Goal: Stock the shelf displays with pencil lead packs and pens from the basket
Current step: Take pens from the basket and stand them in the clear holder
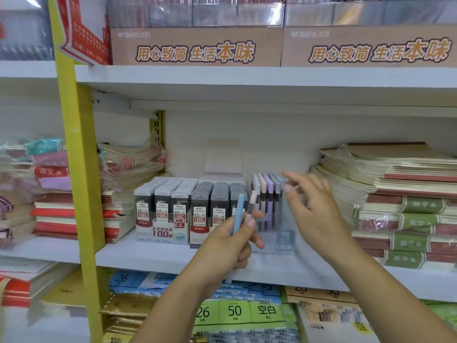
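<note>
Nearest, left hand grips blue pen and pink pen; right hand spread, holding nothing, at pen display on shelf.

You're standing in a stationery shop. In front of you, white shelves on a yellow upright carry retail display boxes of pencil lead packs marked 0.5 HB and 0.7 HB, a clear display of pastel pens, shrink-wrapped stacks of exercise books on either side, and branded cardboard cartons on the shelf above, many copies of each item.
</note>
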The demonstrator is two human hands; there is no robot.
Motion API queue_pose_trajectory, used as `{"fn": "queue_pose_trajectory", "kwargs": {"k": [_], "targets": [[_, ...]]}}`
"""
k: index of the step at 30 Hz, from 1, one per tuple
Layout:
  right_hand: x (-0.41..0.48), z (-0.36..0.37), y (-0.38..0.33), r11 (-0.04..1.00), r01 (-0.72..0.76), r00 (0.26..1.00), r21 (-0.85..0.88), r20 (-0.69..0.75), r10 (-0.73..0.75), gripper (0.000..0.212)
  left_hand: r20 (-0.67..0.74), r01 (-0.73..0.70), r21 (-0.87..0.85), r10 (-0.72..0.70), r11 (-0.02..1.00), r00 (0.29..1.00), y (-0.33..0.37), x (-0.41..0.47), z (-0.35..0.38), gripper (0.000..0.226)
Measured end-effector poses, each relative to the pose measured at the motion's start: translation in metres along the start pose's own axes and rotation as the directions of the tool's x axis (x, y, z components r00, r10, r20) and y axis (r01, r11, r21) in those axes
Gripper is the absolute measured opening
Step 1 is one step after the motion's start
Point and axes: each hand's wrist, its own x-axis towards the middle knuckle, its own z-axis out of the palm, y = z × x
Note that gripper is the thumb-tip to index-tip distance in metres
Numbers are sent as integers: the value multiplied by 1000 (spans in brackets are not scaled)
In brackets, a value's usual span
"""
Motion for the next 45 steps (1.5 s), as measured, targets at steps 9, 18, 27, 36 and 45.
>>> {"fn": "queue_pose_trajectory", "kwargs": {"k": [9,18,27,36,45], "targets": [[-16,-9,-11,711,-330,936,621,315,159,9,86,42,138,-55,989,995,10,-15,-4,22],[-19,-26,-7,668,-402,884,626,455,105,22,-5,147,159,-148,976,989,6,-22,-20,17],[-4,-25,-17,941,86,991,327,-123,-49,33,-156,92,246,-54,965,986,-2,-16,-26,17],[7,10,-4,993,51,997,107,60,-58,30,-153,104,207,-72,973,986,-9,-9,-27,19],[10,21,-2,996,47,999,81,-1,-47,32,-141,98,177,-73,979,987,-12,-6,-27,19]]}}
